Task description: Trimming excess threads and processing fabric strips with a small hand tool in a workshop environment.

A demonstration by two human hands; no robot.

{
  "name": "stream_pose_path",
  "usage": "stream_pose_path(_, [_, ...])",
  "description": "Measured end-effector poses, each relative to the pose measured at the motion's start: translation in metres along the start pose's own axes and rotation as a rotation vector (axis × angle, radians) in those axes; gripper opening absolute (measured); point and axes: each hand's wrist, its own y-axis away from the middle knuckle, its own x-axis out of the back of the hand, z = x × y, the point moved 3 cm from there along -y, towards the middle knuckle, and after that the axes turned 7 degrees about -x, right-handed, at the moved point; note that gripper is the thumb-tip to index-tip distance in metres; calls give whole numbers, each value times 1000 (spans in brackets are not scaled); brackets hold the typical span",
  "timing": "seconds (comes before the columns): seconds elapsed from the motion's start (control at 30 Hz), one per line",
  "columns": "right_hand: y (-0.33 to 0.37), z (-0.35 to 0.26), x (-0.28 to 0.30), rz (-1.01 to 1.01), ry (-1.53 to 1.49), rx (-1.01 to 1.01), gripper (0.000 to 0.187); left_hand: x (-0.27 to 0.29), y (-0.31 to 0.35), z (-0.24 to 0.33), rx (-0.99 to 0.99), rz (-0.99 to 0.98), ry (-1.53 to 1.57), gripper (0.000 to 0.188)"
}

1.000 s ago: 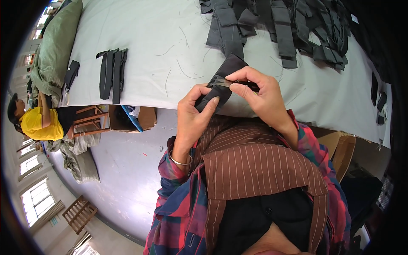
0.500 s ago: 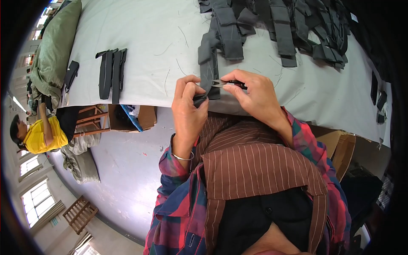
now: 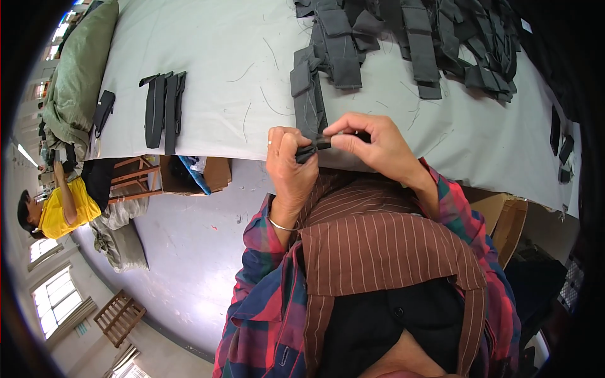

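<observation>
At the table's near edge, my left hand [image 3: 292, 167] pinches the lower end of a dark grey fabric strip [image 3: 307, 104]. From there the strip runs away over the white table cover toward a heap of similar pieces. My right hand [image 3: 377, 145] is closed round small black-handled thread snips [image 3: 363, 135]. Their tips meet the strip beside my left fingertips; whether the blades are apart is hard to make out. Pale loose threads lie along the strip.
Dark grey strips [image 3: 419, 47] are heaped at the far right. Several folded strips [image 3: 165, 110] lie left on the table cover [image 3: 208, 38], near a green sack [image 3: 82, 82]. A person in yellow [image 3: 69, 201] works beyond the left edge. A cardboard box [image 3: 219, 174] stands below.
Both hands have shifted nearer the table edge, my left also slightly right. The snips have come down to the strip end at my left fingertips, and their blades are now mostly hidden.
</observation>
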Motion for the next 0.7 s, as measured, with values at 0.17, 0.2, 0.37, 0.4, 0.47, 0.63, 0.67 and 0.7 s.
stream_pose_path(0.17, [-11, -10, 9, 210, 146, -212, 28, -3, 4, 1, -25, -2, 6, 32])
stream_pose_path(0.2, [-14, -10, 8, 214, 146, -215, 28, -5, 4, 2, -60, -11, 0, 32])
stream_pose_path(0.37, [-21, 12, 3, 216, 476, -129, 24, -18, 7, 8, -54, -96, 62, 30])
stream_pose_path(0.4, [-20, 12, 5, 211, 474, -130, 24, -21, 8, 6, -44, -161, 69, 30])
stream_pose_path(0.47, [-18, 11, 10, 172, 535, -158, 18, -23, 7, 3, -16, -305, 81, 30])
stream_pose_path(0.63, [-16, 21, 24, 163, 307, -175, 21, -20, -9, 8, 61, -513, 151, 25])
stream_pose_path(0.67, [-16, 22, 25, 155, 206, -166, 22, -20, -10, 8, 79, -549, 212, 26])
stream_pose_path(0.7, [-17, 21, 24, 154, 206, -166, 22, -20, -9, 8, 79, -548, 211, 26])
